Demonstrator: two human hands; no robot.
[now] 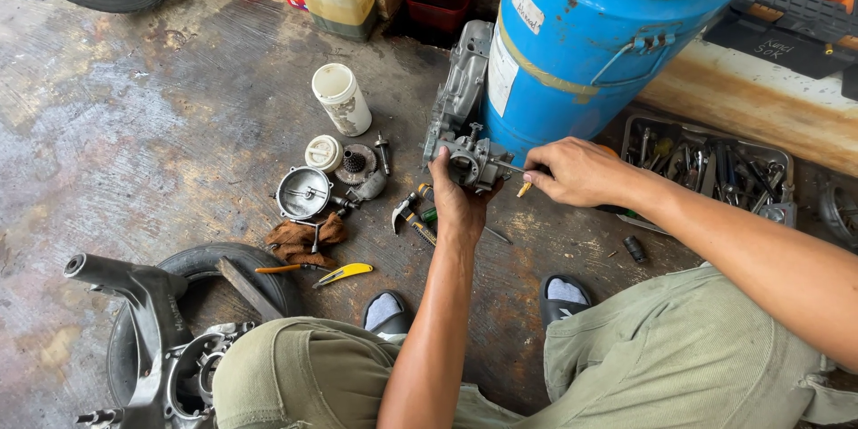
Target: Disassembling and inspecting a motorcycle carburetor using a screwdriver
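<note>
My left hand (458,201) grips a grey metal carburettor body (474,161) from below and holds it up in front of the blue drum (590,45). Beside it on the right, my right hand (576,172) pinches a thin screwdriver with a yellow handle (524,188); its metal shaft points left into the side of the carburettor. Beneath both hands, on the floor, lie pliers and a small green-handled tool (416,214).
Loose parts lie on the stained concrete: a round metal bowl (304,192), a white lid (323,152), a white plastic jar (341,98), a brown rag (304,239), a yellow knife (344,273). A tool tray (715,165) sits at right, a tyre and engine part (170,340) at lower left.
</note>
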